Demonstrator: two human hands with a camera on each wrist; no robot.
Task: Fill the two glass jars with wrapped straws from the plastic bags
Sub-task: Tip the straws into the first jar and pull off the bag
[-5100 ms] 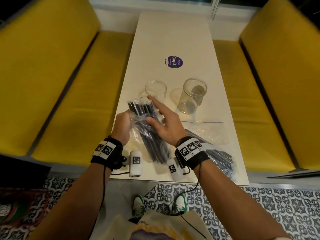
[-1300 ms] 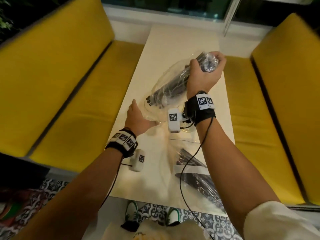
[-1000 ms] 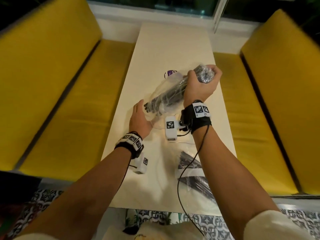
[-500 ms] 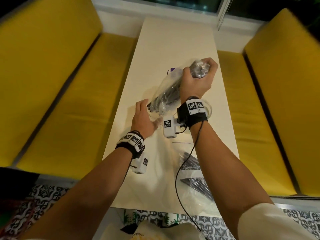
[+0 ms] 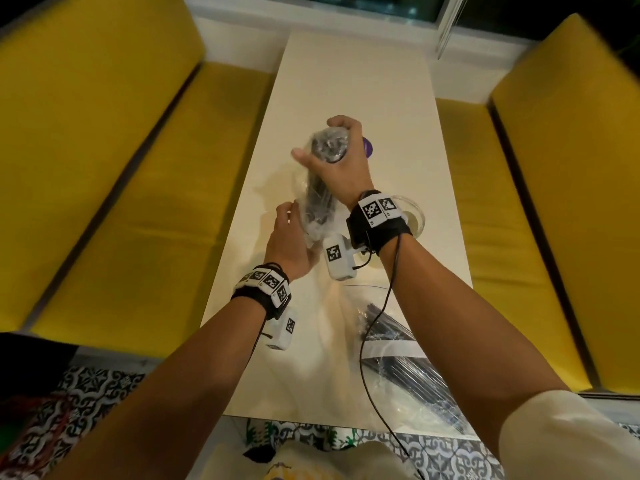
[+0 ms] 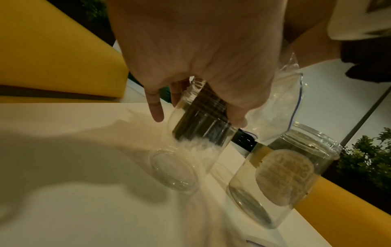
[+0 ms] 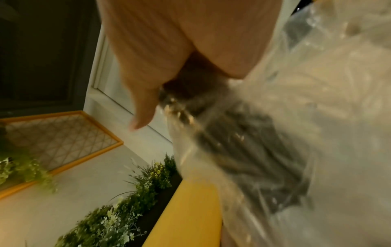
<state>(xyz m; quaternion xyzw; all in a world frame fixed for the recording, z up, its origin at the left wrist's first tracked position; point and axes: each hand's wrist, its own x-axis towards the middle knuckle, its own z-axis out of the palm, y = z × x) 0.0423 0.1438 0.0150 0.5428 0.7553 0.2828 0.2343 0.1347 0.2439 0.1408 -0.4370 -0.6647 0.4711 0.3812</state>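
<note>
My right hand (image 5: 337, 161) (image 7: 169, 50) grips the top of a clear plastic bag of black wrapped straws (image 5: 318, 199) (image 7: 243, 150) and holds it almost upright. The lower ends of the straws (image 6: 203, 123) reach into the mouth of a tilted glass jar (image 6: 186, 167). My left hand (image 5: 289, 233) (image 6: 201, 58) curls round that jar near its rim. In the head view this jar is hidden behind the hand and the bag. A second glass jar (image 5: 414, 220) (image 6: 285, 175) with a round label stands upright to the right with no straws in it.
A second plastic bag of black straws (image 5: 398, 358) lies on the white table (image 5: 353, 81) near its front right edge. A purple round sticker (image 5: 367, 147) shows behind my right hand. Yellow benches (image 5: 156, 202) flank the table on both sides.
My right hand has swung the bag of straws from a slant to nearly upright and brought it left over the jar. My left hand has closed round that jar.
</note>
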